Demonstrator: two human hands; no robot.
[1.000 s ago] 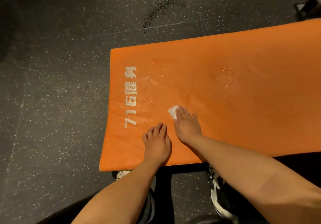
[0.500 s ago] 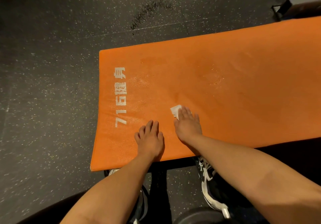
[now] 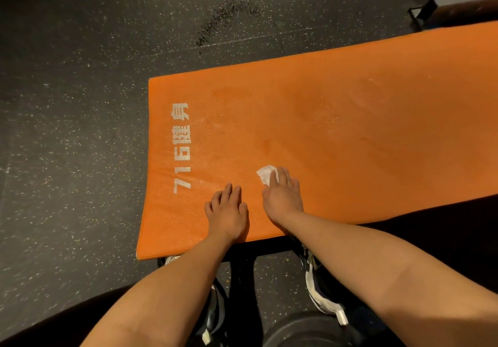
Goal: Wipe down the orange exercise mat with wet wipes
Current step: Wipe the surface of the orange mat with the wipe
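Orange mat (image 3: 363,136) lies flat, lettered end to the left, dark speckled floor (image 3: 75,109) around it. Right hand (image 3: 283,198) presses a small white wet wipe (image 3: 265,174) onto it w/ flat fingers, no clench. Left hand (image 3: 227,212) rests flat just beside, holding nothing. Mat looks soft, padded, prob. light & apt to slide, so brace w/ a palm. Wipe's thin & limp, best pinned under fingertips. Mat's right end is cut off, much of wipe hidden under fingers, can't tell if mat sits raised.

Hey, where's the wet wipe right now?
In the head view the wet wipe sits on the orange mat, pressed under the right hand, just right of the white lettering.
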